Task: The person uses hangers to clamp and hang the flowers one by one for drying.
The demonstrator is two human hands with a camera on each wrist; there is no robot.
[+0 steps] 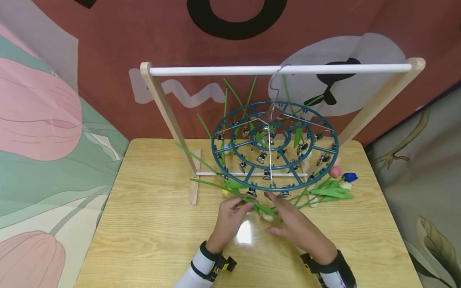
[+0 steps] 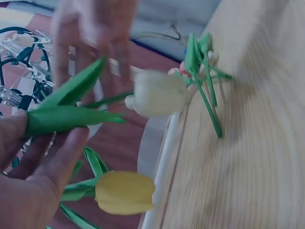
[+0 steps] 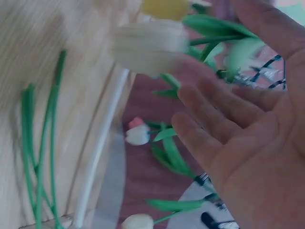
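Note:
My left hand (image 1: 230, 218) pinches an artificial white tulip (image 2: 159, 93) by its green leaves and stem, the bloom pointing right in the head view. Facing it, my right hand (image 1: 299, 226) has its fingers extended and thumb apart, its palm bare in the right wrist view. Its fingertips are close to the white tulip and the front rim of a round teal clip hanger (image 1: 271, 188). Metal clips (image 1: 261, 157) dangle from the hanger's rings. A yellow tulip (image 2: 125, 192) hangs head down just beyond my left hand.
The hanger hooks over the white bar (image 1: 216, 71) of a wooden rack, above the table (image 1: 151, 224). More tulips hang from its clips, green stems up. Loose tulips, one with a blue bloom (image 1: 350, 177), lie at the right. A printed cloth (image 1: 115, 48) backs the table.

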